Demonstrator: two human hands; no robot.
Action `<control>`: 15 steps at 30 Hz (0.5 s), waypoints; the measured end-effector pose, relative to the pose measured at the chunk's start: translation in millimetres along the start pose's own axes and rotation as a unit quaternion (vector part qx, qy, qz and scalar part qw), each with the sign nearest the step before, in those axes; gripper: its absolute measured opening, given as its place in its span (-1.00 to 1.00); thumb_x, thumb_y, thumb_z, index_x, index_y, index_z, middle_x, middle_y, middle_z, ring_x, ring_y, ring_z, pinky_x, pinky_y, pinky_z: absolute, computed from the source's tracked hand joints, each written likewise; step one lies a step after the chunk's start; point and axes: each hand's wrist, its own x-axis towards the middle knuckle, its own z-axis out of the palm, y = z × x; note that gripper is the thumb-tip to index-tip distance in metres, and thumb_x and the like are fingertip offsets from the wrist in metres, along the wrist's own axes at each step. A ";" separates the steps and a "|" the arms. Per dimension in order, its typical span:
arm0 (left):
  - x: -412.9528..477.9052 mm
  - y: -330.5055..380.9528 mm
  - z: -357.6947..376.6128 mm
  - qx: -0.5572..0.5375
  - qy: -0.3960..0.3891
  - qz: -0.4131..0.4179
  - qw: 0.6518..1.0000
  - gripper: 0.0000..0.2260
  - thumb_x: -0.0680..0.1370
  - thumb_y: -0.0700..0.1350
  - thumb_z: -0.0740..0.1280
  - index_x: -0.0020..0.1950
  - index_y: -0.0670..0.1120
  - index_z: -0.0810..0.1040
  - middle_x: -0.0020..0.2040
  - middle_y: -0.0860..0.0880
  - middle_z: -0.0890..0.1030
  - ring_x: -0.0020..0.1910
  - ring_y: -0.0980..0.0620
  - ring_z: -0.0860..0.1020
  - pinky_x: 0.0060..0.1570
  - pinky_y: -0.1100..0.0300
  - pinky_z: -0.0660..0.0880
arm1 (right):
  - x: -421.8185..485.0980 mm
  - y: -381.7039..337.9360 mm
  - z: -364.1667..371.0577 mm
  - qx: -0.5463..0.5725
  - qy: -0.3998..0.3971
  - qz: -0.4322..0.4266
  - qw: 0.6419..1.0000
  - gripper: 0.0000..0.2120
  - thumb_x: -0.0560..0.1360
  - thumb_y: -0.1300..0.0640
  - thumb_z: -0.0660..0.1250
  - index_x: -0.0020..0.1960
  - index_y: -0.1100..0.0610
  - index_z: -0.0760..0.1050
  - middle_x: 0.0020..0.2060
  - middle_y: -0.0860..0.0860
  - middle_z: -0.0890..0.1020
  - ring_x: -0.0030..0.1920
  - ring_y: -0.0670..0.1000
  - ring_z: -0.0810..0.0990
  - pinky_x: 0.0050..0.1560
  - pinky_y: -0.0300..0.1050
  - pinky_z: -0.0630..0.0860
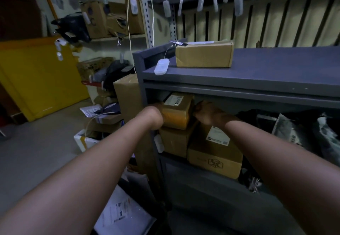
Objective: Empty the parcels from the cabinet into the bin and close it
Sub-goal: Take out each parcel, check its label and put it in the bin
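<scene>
Brown cardboard parcel sits at twelve o'clock inside the grey cabinet, stacked on a lower box, long axis running away from us; left hand grips its nine o'clock side, right hand its three, equally near.

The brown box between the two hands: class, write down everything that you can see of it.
The brown box is a small cardboard parcel, seemingly wrapped in glossy brown tape, with a white printed label on its top face. It sits slightly tilted at the left end of the grey cabinet's open compartment, resting on another cardboard box. The left hand lies against its left side, fingers mostly hidden; the right hand curls round its right edge.
</scene>
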 end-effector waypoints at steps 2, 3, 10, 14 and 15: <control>5.2 -1.2 -1.1 0.032 -0.002 0.002 0.999 -0.65 0.58 -0.12 0.38 0.32 -0.20 0.44 -0.10 -0.08 0.49 -0.29 0.04 0.44 -0.22 0.18 0.44 | 4.0 0.7 3.0 0.047 0.019 0.011 0.999 -0.74 0.65 -0.06 0.15 0.04 0.10 0.49 -0.08 0.06 0.57 -0.14 0.00 0.53 -0.06 -0.05 0.46; 8.3 -2.1 0.0 0.031 0.004 0.009 0.999 -0.60 0.57 -0.07 0.40 0.34 -0.20 0.44 -0.09 -0.08 0.51 -0.27 0.04 0.45 -0.17 0.18 0.45 | 6.2 0.6 4.9 0.073 0.028 0.020 0.997 -0.70 0.66 -0.10 0.12 0.06 0.10 0.49 -0.08 0.07 0.57 -0.15 0.01 0.54 -0.07 -0.03 0.48; 23.1 0.2 15.8 -0.351 0.013 -0.003 0.936 -0.71 0.59 -0.23 0.32 0.30 -0.04 0.47 0.11 -0.21 0.60 -0.04 -0.19 0.66 -0.02 -0.04 0.63 | 13.5 5.4 21.2 0.258 0.026 0.105 0.960 -0.41 0.58 -0.31 0.13 0.38 0.12 0.39 0.14 0.18 0.56 0.03 0.19 0.60 -0.05 0.03 0.62; 14.2 7.2 18.5 -0.464 0.018 -0.020 0.886 -0.82 0.66 -0.25 0.14 0.13 0.01 0.43 0.14 -0.25 0.56 -0.13 -0.24 0.63 -0.23 -0.02 0.58 | 8.8 4.0 22.8 0.364 0.018 0.146 0.920 -0.44 0.56 -0.24 0.26 0.39 0.10 0.35 0.19 0.17 0.53 0.12 0.20 0.57 -0.04 0.04 0.61; 11.6 7.2 18.3 -0.473 0.018 -0.017 0.881 -0.81 0.67 -0.24 0.12 0.13 0.01 0.43 0.15 -0.25 0.56 -0.17 -0.21 0.61 -0.31 0.02 0.53 | 6.4 4.1 21.8 0.375 0.019 0.147 0.915 -0.46 0.56 -0.23 0.28 0.38 0.11 0.37 0.18 0.17 0.54 0.12 0.19 0.57 -0.04 0.03 0.62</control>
